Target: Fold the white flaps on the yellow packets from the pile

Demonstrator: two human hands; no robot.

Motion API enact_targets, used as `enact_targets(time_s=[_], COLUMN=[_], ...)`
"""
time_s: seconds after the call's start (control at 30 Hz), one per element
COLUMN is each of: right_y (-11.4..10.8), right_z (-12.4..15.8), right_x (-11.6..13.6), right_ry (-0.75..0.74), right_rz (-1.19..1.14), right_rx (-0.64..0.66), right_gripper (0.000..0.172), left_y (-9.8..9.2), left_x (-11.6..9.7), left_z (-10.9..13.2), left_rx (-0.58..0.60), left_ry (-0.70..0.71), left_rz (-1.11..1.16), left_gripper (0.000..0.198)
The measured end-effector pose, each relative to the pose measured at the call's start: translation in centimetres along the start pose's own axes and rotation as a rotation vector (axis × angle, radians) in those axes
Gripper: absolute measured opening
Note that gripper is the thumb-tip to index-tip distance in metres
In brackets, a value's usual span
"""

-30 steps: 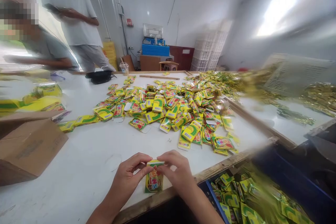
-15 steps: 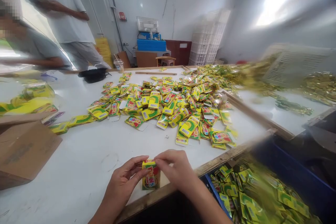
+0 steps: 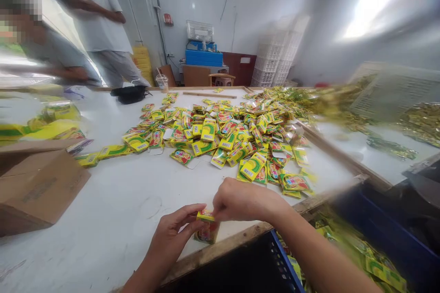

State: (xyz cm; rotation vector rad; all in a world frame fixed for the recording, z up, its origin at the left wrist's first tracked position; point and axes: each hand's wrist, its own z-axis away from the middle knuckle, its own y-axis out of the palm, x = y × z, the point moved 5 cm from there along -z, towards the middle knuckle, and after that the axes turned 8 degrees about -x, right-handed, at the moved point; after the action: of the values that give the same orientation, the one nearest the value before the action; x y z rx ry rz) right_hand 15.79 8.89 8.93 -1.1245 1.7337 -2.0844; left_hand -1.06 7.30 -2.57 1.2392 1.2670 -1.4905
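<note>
A small yellow, green and red printed carton (image 3: 206,232) stands upright by the table's front edge. My left hand (image 3: 178,228) is closed on its left side, thumb on the front and fingers at the top. My right hand (image 3: 233,201) reaches over the carton's top right corner with its fingers curled in; the fingertips are partly hidden, and I cannot tell what they pinch. Beyond my hands lies a heap of similar cartons (image 3: 208,130), several with open flaps.
A cardboard box (image 3: 44,187) stands at the left. Wooden strips (image 3: 330,153) divide the white table (image 3: 137,219). Gold-green packets (image 3: 292,98) lie behind at the right. Below the edge is a blue crate (image 3: 287,261) near more cartons. Two people (image 3: 89,13) are at the far left.
My right hand has risen and turned over the carton's top, its forearm now stretching further right. My left hand still holds the carton. The whole view has shifted slightly.
</note>
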Motion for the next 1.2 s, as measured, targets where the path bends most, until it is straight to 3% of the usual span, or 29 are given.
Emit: enact_targets(time_s=[0.17,0.33,0.5,0.57,0.8,1.03,1.13,1.2], right_y=[-0.3,1.5,3.2,3.9,7.3,8.3,6.1,4.2], right_z=[-0.5,-0.7,0.3,0.9,2.4,2.2,5.4,10.7], right_x=[2.1,1.7,-0.7,-1.8,-2.6,-2.1,-3.0,-5.3], right_ry=[-0.023,0.059,0.05,0.093,0.166,0.246,0.31,0.436], right_rz=[0.21,0.302,-0.159,-0.34,-0.678,-0.785,-0.768,-0.728], right_rx=[0.052,-0.173,-0.361,-0.447,-0.778,-0.848,-0.974,-1.102], right_gripper=[0.014,0.014,0.009,0.015,0.011,0.016,0.008,0.007], left_y=[-0.2,-0.4,-0.3,-0.3,0.6,0.1,0.5,2.6], left_x=[-0.1,-0.4,-0.6,-0.8,-2.6,-1.5,-2.9,-4.6], left_z=[-0.1,-0.1,-0.1,-0.1,0.1,0.3,-1.4,-3.7], left_rx=[-0.032,-0.022,0.004,-0.007,0.064,0.015,-0.019,-0.039], left_ry=[0.042,0.1,0.209,0.244,0.414,0.27,0.197,0.198], left_rz=[-0.027,-0.02,-0.013,-0.017,-0.147,-0.131,-0.143,-0.225], left_gripper=[0.025,0.028,0.022,0.022,0.033,0.03,0.034,0.036])
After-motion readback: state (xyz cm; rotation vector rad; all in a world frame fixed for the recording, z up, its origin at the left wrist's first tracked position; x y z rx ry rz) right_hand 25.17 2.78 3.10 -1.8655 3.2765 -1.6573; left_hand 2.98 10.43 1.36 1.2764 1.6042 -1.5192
